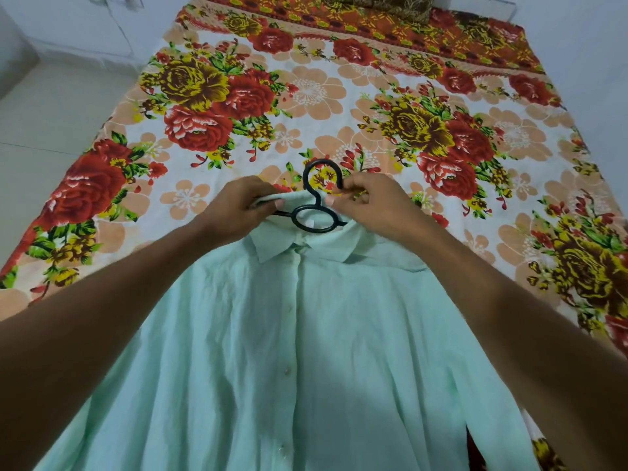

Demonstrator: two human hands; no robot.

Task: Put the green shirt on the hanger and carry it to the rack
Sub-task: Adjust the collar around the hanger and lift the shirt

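Note:
A pale green button-up shirt lies front-up on the bed, collar pointing away from me. A black plastic hanger sits inside the collar, its hook and ring sticking out above the neckline. My left hand pinches the left side of the collar over the hanger's arm. My right hand pinches the collar's right side next to the hook. The hanger's arms are hidden under the fabric.
The bed is covered by a floral sheet with red and yellow roses. A dark patterned pillow lies at the far end. White floor runs along the bed's left side.

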